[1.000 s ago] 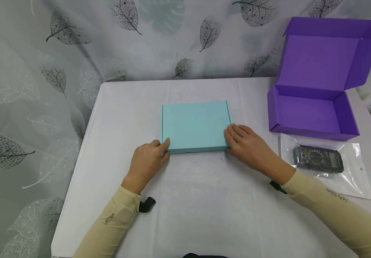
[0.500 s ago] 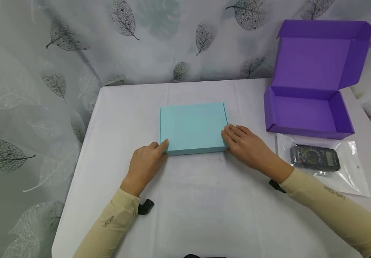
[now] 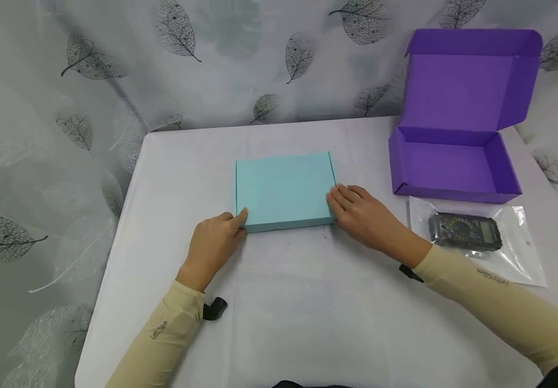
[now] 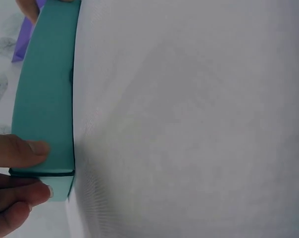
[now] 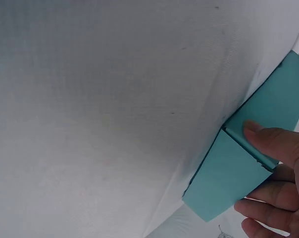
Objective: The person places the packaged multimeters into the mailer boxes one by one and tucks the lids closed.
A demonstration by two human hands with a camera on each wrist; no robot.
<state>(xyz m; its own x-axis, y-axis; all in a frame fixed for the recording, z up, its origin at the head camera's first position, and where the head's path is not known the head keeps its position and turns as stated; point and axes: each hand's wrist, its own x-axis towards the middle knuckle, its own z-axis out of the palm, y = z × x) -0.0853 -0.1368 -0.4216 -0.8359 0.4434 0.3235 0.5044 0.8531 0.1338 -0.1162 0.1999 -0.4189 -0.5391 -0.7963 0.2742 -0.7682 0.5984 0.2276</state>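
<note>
A closed, flat turquoise box (image 3: 286, 191) lies on the white-covered table. At its near left corner my left hand (image 3: 213, 242) pinches it; in the left wrist view the thumb (image 4: 28, 152) lies on the front wall and the fingers (image 4: 30, 193) are against the side. My right hand (image 3: 363, 218) holds the near right corner, thumb (image 5: 268, 139) on the front wall and the other fingers along the top and side edge. The box's underside is hidden.
An open purple box (image 3: 455, 167) stands at the back right with its lid raised. In front of it lies a black multimeter (image 3: 465, 231) in a clear plastic bag (image 3: 521, 264), near my right forearm. A leaf-patterned curtain (image 3: 230, 64) hangs behind the table (image 3: 181, 161).
The whole scene has shifted slightly left in the head view. Both hands keep the same hold on the turquoise box, which shows no clear movement on the table.
</note>
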